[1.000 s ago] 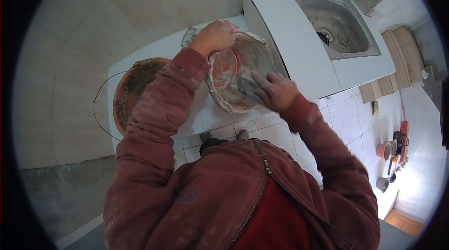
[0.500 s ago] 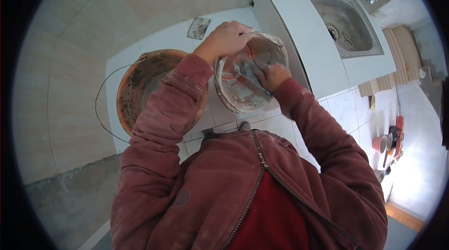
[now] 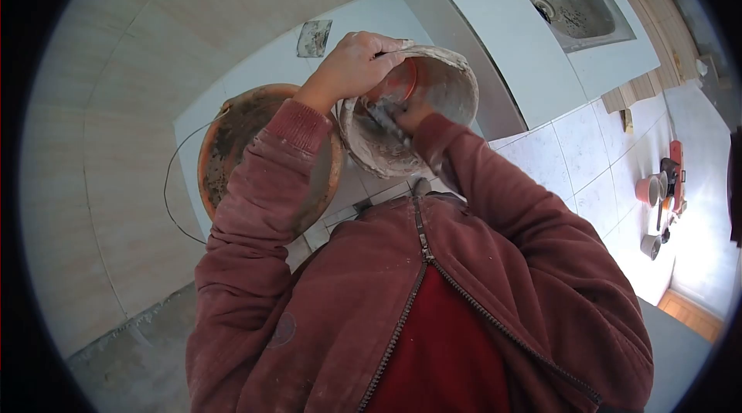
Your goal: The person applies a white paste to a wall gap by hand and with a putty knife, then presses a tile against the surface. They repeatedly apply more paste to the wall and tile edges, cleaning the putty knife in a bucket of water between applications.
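A bucket (image 3: 456, 96) caked with pale dried plaster is tilted before me, its reddish inside streaked with residue. My left hand (image 3: 359, 65) is closed on its upper left rim, thumb toward the opening. Inside, my right hand (image 3: 413, 113) grips a grey, flat scraper-like piece (image 3: 386, 118) against the inner wall; motion blurs its exact shape. Left of it, partly behind my left sleeve, stands a wider orange-brown bucket (image 3: 207, 156) with a dirty inside and a wire handle (image 3: 167, 189) hanging outward.
A smeared flat plate (image 3: 314, 38) lies on the white tiled ledge (image 3: 363, 19) behind the buckets. To the right is a white counter (image 3: 495, 19) with a steel sink (image 3: 576, 7). Wood-look boards (image 3: 661, 42) and several small pots and tools (image 3: 661, 189) are further right.
My right hand has moved left and deeper into the bucket with the grey piece. The bucket is tilted more toward me, and my left hand stays on its rim. The view has shifted slightly.
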`<state>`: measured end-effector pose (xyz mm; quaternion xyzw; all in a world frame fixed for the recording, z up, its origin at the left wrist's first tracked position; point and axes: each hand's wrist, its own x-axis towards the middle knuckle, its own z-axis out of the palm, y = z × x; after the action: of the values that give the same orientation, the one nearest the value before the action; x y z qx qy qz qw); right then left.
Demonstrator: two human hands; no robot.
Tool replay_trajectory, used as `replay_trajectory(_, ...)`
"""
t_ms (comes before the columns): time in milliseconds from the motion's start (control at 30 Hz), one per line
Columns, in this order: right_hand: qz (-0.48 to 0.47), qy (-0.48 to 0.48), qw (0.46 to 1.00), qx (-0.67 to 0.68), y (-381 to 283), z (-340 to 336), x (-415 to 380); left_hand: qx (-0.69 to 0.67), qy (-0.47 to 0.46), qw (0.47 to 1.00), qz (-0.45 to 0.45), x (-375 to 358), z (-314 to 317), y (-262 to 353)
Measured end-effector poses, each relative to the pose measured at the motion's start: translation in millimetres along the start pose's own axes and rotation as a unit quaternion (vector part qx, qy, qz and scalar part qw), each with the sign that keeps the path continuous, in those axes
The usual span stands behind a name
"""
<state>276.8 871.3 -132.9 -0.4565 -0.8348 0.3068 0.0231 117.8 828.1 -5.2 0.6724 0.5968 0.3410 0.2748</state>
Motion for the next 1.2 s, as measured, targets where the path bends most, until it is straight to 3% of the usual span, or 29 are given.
replay_trajectory(67,-0.02,-0.037,0.998,0.042,0,-15,14,0.051,0.051,0.996,0.043,2,-3,-7)
replay_trajectory(133,0.063,0.101,0.989,0.085,8,-24,24,0.024,0.063,0.997,0.029,5,-9,-22)
replay_trajectory(167,0.07,0.099,0.989,0.087,8,-31,32,-0.008,0.072,0.997,0.007,5,-8,-25)
replay_trajectory(233,0.002,0.073,0.996,-0.057,2,-45,48,-0.024,0.046,0.998,0.019,4,-2,-26)
replay_trajectory(400,-0.083,0.082,0.991,-0.062,-57,-15,23,0.017,0.048,0.998,0.029,8,-12,-23)
replay_trajectory(467,-0.248,0.044,0.95,-0.185,-59,-3,1,-0.018,0.05,0.999,0.001,8,-10,-28)
replay_trajectory(533,-0.289,-0.003,0.936,-0.204,-39,13,-2,-0.048,0.051,0.997,-0.027,8,-6,-27)
replay_trajectory(600,-0.33,-0.037,0.916,-0.224,-29,10,-5,0.009,0.005,0.999,0.035,13,-4,-14)
replay_trajectory(667,-0.351,-0.078,0.893,-0.27,-23,-10,-10,0.023,0.009,0.999,0.024,16,-6,-8)
replay_trajectory(800,-0.313,-0.074,0.927,-0.194,-29,-69,-11,-0.005,0.034,0.999,-0.031,15,-8,-19)
replay_trajectory(867,-0.101,0.025,0.994,-0.018,-45,-76,-7,-0.005,0.03,0.999,-0.023,16,-8,-11)
replay_trajectory(900,-0.099,0.017,0.995,-0.015,-52,-72,-12,-0.004,0.024,1.0,-0.017,14,-6,-8)
replay_trajectory(967,-0.274,-0.031,0.936,-0.22,-66,-61,-30,0.016,0.024,1.0,-0.002,15,-2,-8)
replay_trajectory(1000,-0.324,-0.003,0.914,-0.246,-60,-31,-47,0.035,0.03,0.999,0.019,17,-1,-8)
replay_trajectory(1100,-0.25,-0.045,0.938,-0.234,-27,-22,-40,0.044,0.026,0.999,0.008,19,5,-6)
replay_trajectory(1133,-0.236,-0.103,0.943,-0.212,-29,-47,-30,0.042,0.027,0.999,0.007,16,4,-8)
replay_trajectory(1167,-0.233,-0.103,0.944,-0.211,-39,-67,-36,0.059,0.037,0.998,0.0,15,1,-11)
replay_trajectory(1200,-0.217,-0.025,0.963,-0.156,-51,-89,-37,0.078,0.054,0.996,-0.002,21,-4,-12)
